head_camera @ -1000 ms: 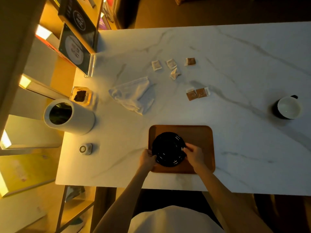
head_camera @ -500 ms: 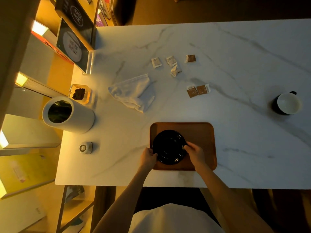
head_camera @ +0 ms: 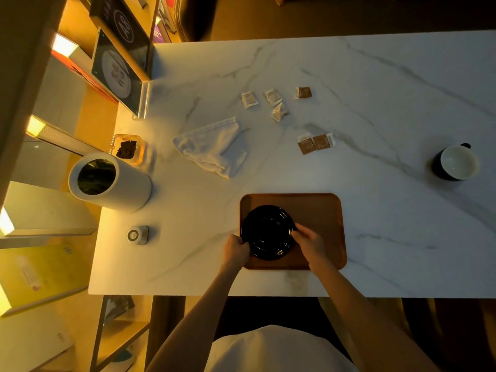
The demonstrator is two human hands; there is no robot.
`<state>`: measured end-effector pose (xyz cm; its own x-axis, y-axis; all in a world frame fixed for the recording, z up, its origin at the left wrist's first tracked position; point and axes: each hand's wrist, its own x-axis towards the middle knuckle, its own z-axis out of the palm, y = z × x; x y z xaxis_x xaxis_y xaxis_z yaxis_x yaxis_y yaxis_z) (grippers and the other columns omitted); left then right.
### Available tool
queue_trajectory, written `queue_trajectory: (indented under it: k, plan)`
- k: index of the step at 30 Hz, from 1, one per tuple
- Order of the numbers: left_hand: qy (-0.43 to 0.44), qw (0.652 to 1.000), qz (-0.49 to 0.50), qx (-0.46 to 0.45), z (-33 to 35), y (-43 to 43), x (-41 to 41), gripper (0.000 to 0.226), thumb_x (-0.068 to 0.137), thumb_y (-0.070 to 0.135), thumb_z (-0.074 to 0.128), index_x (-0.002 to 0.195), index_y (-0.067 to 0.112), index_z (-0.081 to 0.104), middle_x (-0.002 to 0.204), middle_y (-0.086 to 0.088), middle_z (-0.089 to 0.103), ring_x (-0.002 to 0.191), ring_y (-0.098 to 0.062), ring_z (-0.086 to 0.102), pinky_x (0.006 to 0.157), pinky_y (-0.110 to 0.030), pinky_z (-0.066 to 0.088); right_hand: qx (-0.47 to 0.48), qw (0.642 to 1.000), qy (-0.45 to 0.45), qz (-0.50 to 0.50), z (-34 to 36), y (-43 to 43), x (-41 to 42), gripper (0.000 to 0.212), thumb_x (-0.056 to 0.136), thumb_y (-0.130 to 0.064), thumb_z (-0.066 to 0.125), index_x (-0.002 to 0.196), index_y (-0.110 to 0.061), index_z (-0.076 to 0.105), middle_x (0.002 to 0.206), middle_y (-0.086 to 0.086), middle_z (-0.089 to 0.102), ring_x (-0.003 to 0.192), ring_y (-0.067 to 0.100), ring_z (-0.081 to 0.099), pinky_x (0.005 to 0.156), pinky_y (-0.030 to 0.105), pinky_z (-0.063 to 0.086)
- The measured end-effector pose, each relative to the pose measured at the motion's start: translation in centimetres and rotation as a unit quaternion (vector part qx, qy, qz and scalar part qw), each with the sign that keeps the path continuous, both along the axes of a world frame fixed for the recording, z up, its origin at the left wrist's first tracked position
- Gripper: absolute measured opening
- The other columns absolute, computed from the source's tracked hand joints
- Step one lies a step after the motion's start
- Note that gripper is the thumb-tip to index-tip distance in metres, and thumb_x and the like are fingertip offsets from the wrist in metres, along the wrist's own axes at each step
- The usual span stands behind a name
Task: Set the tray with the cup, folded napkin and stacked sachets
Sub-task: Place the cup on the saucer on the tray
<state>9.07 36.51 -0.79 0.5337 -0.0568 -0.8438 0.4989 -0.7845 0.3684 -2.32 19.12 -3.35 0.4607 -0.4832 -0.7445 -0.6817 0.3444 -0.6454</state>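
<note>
— Anything different from a moment ago?
— Hardly. My left hand and right hand still pinch opposite edges of the saucer, which sits on the left half of the tray, lower centre.
— And the cup?
— The cup stands on the worktop at the right edge of the frame, well apart from both hands. The napkin lies rumpled above the tray, the sachets scattered further up.

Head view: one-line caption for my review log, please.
Left hand and right hand hold a black saucer on the wooden tray; cup, loose napkin and scattered sachets lie on the marble table.
</note>
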Motion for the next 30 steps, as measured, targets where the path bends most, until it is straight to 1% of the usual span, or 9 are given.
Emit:
queue_trajectory:
  k: [5,8,13,19,27,30]
  plan:
    - [0.000,1.000,0.002,-0.005,0.01,0.10,-0.21,0.014,0.091,0.014,0.054,0.105,0.011,0.052,0.105,-0.017,0.067,0.099,-0.032,0.066,0.089,-0.054,0.056,-0.035,0.999,0.005,0.018,-0.18,0.05,-0.43,0.040,0.092,-0.022,0.060,0.131,-0.015,0.057,0.132,0.007,0.059,0.121,0.020,0.053,0.099,0.030,0.042]
    - [-0.004,1.000,0.006,-0.004,0.08,0.13,-0.25,0.015,0.092,0.013,0.053,0.106,0.010,0.051,0.106,-0.017,0.065,0.100,-0.033,0.065,0.090,-0.054,0.055,-0.033,0.999,0.001,0.011,-0.20,0.21,-0.39,0.040,0.092,-0.021,0.060,0.131,-0.013,0.057,0.131,0.007,0.060,0.118,0.018,0.054,0.097,0.028,0.043]
    - [-0.003,1.000,-0.006,-0.006,0.09,0.30,-0.19,0.014,0.093,0.014,0.053,0.106,0.010,0.051,0.107,-0.016,0.064,0.100,-0.033,0.064,0.091,-0.054,0.054,-0.026,1.000,-0.006,0.012,-0.21,0.19,-0.54,0.039,0.093,-0.021,0.059,0.131,-0.014,0.057,0.133,0.004,0.059,0.123,0.018,0.052,0.094,0.023,0.040]
    - [-0.008,1.000,-0.003,-0.006,-0.01,0.42,-0.32,0.014,0.094,0.016,0.053,0.107,0.010,0.051,0.108,-0.016,0.064,0.101,-0.033,0.065,0.091,-0.053,0.054,-0.018,1.000,-0.006,0.010,-0.25,-0.01,-0.46,0.038,0.092,-0.020,0.060,0.130,-0.014,0.058,0.132,0.004,0.060,0.125,0.019,0.052,0.095,0.023,0.040]
    - [-0.004,1.000,0.000,-0.011,-0.17,0.64,-0.35,0.020,0.096,0.019,0.055,0.113,0.009,0.052,0.108,-0.015,0.065,0.099,-0.032,0.066,0.091,-0.052,0.055,-0.015,1.000,0.003,0.016,-0.06,-0.11,-0.39,0.039,0.092,-0.020,0.060,0.130,-0.013,0.058,0.133,0.004,0.060,0.124,0.019,0.051,0.095,0.024,0.040]
    - [-0.011,1.000,-0.021,-0.008,-0.12,0.64,-0.26,0.020,0.097,0.021,0.054,0.113,0.009,0.051,0.108,-0.015,0.065,0.098,-0.033,0.066,0.090,-0.051,0.055,-0.020,0.999,0.004,0.032,0.28,-0.18,-0.45,0.039,0.093,-0.022,0.059,0.131,-0.013,0.056,0.133,0.005,0.059,0.118,0.015,0.052,0.093,0.024,0.040]
